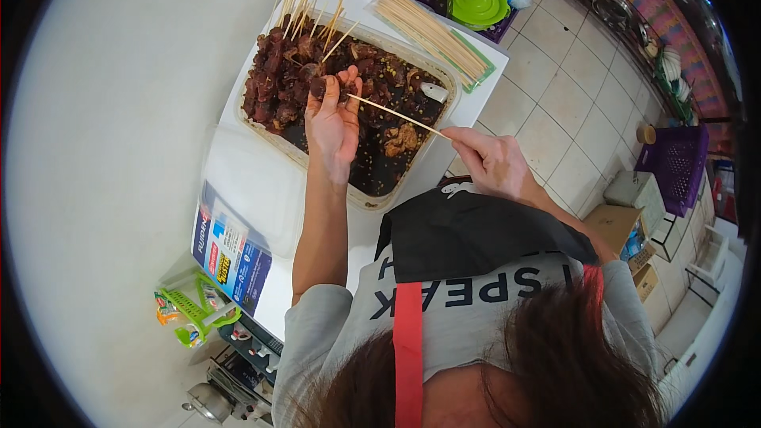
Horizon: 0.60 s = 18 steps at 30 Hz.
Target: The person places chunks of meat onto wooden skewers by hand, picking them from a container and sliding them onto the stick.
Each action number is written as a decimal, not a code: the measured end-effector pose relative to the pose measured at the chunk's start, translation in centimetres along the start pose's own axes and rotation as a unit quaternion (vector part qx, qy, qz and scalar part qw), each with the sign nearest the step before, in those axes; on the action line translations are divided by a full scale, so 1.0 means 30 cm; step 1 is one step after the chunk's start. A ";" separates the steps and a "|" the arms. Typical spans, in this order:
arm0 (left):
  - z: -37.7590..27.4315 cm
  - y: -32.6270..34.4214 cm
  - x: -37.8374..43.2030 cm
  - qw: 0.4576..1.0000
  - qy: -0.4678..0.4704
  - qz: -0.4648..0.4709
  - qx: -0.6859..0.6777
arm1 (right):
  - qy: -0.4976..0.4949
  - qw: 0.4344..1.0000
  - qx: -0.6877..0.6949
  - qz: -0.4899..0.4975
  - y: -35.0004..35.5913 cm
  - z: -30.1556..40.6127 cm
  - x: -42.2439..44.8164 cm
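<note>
Over a plastic tub (380,205) of marinated meat in dark liquid, my left hand (334,113) holds dark pieces of meat (318,87). My right hand (496,160) pinches one end of a bamboo skewer (398,115); its other end reaches the meat at my left fingers, where the tip is hidden. Loaded meat skewers (267,80) are heaped on the left side of the tub, their bare sticks pointing up. A white utensil handle (434,92) pokes out of the marinade at the right.
An opened pack of bamboo skewers (434,35) lies beyond the tub on the white tabletop (490,68). A clear plastic lid (255,190) is at the near left. Crates with a green lid (480,1) stand past the far edge. A wall runs along the left.
</note>
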<state>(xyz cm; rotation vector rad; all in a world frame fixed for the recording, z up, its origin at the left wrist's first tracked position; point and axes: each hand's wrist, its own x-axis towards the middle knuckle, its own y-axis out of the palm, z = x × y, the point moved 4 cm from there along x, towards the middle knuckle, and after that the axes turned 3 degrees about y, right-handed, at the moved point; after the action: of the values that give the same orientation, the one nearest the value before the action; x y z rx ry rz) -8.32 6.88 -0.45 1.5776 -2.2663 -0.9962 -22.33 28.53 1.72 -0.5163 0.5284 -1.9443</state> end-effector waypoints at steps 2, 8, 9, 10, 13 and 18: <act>0.003 0.002 -0.002 1.000 0.008 0.004 -0.007 | 0.005 1.000 0.007 -0.002 0.001 0.011 0.001; 0.016 0.010 -0.002 0.999 0.042 0.003 -0.031 | 0.007 0.999 0.036 -0.017 0.013 0.016 0.006; 0.016 0.010 0.001 0.998 0.049 0.005 -0.040 | 0.004 0.999 0.048 -0.023 0.014 0.016 0.008; 0.016 0.010 0.004 0.998 0.050 0.005 -0.040 | 0.004 0.999 0.048 -0.023 0.009 0.021 0.010; 0.014 0.011 0.009 0.998 0.054 -0.006 -0.026 | 0.031 0.999 0.029 0.015 0.007 0.021 0.015; 0.011 0.014 0.016 1.000 0.030 0.004 0.000 | -0.001 0.999 0.031 0.005 0.008 0.014 0.024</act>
<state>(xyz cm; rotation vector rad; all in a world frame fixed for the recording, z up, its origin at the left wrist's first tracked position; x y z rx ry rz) -9.02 6.66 -0.52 1.5762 -2.2300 -0.9356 -22.19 27.73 2.02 -0.4747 0.4669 -1.9439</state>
